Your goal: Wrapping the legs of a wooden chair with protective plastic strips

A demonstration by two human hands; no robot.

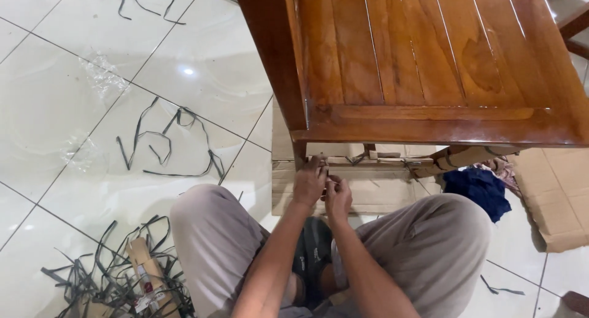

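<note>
A glossy brown slatted wooden table [429, 66] stands over me as I squat on the tiled floor. My left hand [310, 182] reaches under its front edge at the near left leg [299, 153], fingers curled against the wood. My right hand [338, 195] sits right beside it, fingers pinched together on something small that I cannot make out. Both hands hover above flattened cardboard [374, 192] under the table.
Dark plastic strapping [165, 140] lies in loops on the white tiles, with a bigger tangle and cardboard scraps [132, 275] by my left knee. Clear plastic wrap [104, 76] lies farther left. A blue cloth [478, 189] and more cardboard [555, 195] lie to the right.
</note>
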